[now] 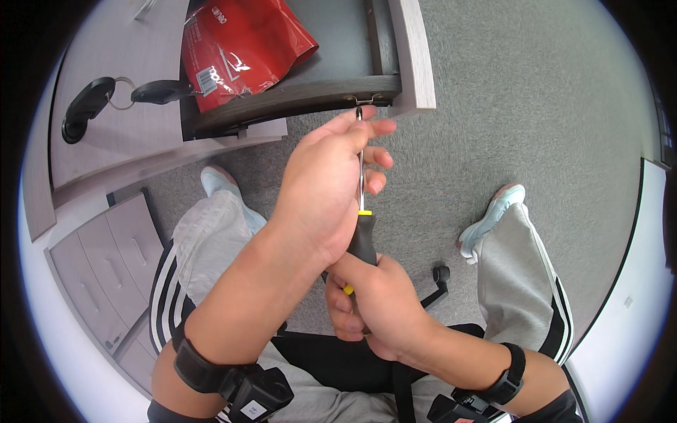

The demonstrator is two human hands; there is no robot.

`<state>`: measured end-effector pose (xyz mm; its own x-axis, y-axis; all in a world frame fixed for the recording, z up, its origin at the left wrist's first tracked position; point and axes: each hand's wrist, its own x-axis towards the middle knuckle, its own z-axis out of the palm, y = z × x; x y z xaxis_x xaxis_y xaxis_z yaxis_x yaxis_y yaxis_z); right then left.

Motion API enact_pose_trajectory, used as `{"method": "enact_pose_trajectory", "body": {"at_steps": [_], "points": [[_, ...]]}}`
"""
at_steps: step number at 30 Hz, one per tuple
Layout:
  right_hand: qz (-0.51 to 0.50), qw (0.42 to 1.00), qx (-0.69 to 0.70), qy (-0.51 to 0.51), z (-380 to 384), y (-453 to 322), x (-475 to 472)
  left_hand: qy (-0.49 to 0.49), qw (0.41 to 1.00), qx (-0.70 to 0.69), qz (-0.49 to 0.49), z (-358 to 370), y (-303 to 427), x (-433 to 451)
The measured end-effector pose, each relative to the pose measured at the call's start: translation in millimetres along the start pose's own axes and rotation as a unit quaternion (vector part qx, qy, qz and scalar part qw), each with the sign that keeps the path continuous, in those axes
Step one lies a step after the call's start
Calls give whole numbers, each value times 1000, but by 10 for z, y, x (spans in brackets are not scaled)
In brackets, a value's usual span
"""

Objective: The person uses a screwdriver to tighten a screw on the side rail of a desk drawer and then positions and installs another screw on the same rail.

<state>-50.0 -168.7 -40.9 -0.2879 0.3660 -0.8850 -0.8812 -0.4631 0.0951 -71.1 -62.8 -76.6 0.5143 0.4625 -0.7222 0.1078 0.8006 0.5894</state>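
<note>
My right hand (389,309) is wrapped around the black and yellow handle of a screwdriver (364,232). My left hand (325,180) steadies its metal shaft, the thumb resting on it near the dark tip and the fingers spread behind. The shaft points away from me at a small metal bracket (365,100) on the side of an open drawer (312,91). The tip is just short of the bracket or touching it; I cannot tell which. A screw head shows at each end of the bracket.
A red plastic package (246,50) with writing lies in the drawer. A key with black fobs (158,91) sticks out by the desk panel (121,42). Beyond is the drawer front (415,58). A drawer cabinet (111,259) stands lower left, and a chair caster (440,275) shows on grey carpet.
</note>
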Motion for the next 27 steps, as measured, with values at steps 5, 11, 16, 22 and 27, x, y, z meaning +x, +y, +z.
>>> {"method": "enact_pose_trajectory", "body": {"at_steps": [5,11,16,22,27], "points": [[4,1000,-12,-2,16,-54,-10,-25,999,23,6,-25,42,23],[4,1000,-24,-14,4,-47,27,-17,1000,10,2,-68,52,47],[6,1000,-23,-10,18,-63,25,-30,1000,7,-2,-97,68,67],[-11,1000,-25,-10,12,-75,49,-13,1000,-20,2,-97,77,117],[-13,999,-28,-15,-17,-66,69,-12,1000,-23,7,-115,33,129]]}}
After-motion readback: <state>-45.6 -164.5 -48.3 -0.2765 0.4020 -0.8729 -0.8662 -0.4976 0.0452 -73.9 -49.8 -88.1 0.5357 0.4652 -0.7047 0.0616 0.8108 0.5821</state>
